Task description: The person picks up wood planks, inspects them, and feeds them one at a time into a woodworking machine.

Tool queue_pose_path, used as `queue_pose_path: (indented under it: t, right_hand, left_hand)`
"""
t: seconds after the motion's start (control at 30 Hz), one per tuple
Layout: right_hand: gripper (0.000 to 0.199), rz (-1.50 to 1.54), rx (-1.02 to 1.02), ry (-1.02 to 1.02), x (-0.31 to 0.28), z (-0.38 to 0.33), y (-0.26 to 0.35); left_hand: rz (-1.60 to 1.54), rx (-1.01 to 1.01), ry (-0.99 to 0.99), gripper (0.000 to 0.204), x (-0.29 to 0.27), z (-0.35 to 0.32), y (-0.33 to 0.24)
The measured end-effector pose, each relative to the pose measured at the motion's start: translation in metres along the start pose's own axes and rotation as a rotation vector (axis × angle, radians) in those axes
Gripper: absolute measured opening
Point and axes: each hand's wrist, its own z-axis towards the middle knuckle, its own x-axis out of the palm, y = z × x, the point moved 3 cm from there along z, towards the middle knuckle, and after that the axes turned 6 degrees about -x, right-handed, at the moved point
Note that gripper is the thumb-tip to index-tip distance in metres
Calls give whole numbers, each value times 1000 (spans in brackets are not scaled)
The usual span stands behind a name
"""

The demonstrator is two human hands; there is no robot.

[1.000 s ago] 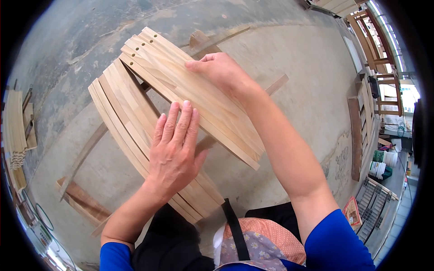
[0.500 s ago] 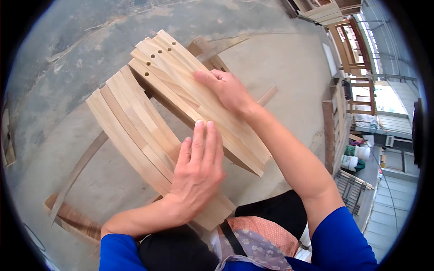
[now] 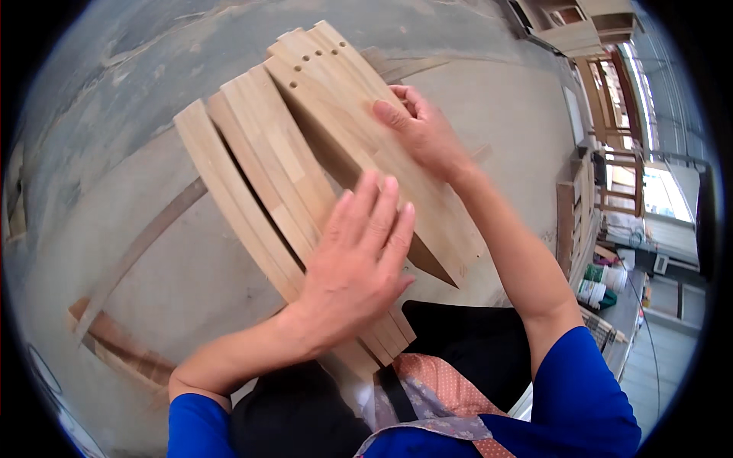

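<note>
Two groups of pale wooden slats slant across the view in front of my body. The right group, drilled boards point(image 3: 359, 114), has several round holes near its far end. My right hand point(image 3: 424, 126) grips its right edge, thumb on the top face and fingers over the side. The left group, undrilled slats point(image 3: 263, 130), runs down toward my lap, with a dark gap beside its leftmost slat point(image 3: 229, 183). My left hand point(image 3: 359, 248) lies over the near part of these slats, fingers stretched out toward the drilled boards. Slight blur hides whether its fingertips touch them.
Beneath the slats is a grey concrete floor point(image 3: 206, 252). A curved strip point(image 3: 145, 240) and a brown wooden piece point(image 3: 126, 343) lie at the left. Wooden frames point(image 3: 611, 153) and white buckets point(image 3: 599, 282) stand at the right. A patterned apron point(image 3: 443, 382) covers my lap.
The drilled boards have moved up and right with my right hand. A gap has opened beside the leftmost slat. My left hand has moved right, and the whole view has shifted a little.
</note>
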Motion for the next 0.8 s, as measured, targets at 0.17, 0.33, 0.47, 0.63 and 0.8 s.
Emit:
queue_pose_path:
  t: [0.17, 0.33, 0.47, 0.63, 0.8]
  right_hand:
    - [90, -163, -48, 112, -7, -7, 9]
    - [79, -317, -285, 94, 1, -7, 33]
    - [61, 39, -501, 140, 16, -51, 103]
    - [54, -136, -694, 230, 51, -93, 104]
    - [49, -269, -775, 264, 46, -103, 98]
  left_hand:
    - [-21, -222, -377, 93, -29, -38, 36]
    - [-817, -916, -305, 89, -7, -104, 84]
    - [-1108, -1117, -154, 75, 2, -126, 78]
    - [-1193, -1056, -208, 56, -1, -142, 90]
    - [-1459, -978, -415, 50, 7, -171, 104]
